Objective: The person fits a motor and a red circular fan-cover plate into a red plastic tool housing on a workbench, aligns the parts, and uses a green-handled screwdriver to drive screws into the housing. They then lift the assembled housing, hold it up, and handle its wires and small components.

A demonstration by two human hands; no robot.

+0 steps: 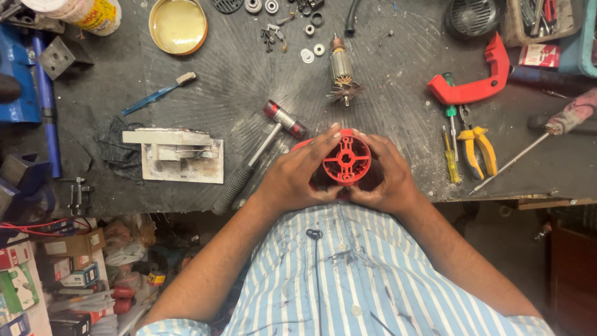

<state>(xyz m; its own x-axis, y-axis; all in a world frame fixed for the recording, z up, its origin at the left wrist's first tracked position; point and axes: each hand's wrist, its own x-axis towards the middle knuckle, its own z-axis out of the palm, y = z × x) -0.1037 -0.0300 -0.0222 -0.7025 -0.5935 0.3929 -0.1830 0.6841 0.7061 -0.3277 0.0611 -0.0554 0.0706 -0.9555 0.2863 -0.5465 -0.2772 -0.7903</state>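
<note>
Both hands, the left hand (292,177) and right hand (382,177), cup the round red motor housing (346,160) between curled fingers just above the workbench's near edge (186,202), with the hammer (264,146) just left and pliers (476,149) well right.

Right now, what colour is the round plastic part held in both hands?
Red. The round plastic part shows best in the head view, its open end facing the camera.

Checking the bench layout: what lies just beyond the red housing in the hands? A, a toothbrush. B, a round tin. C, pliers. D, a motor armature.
D: the armature lies straight up the bench from the red housing held in both hands, left and right.
</note>
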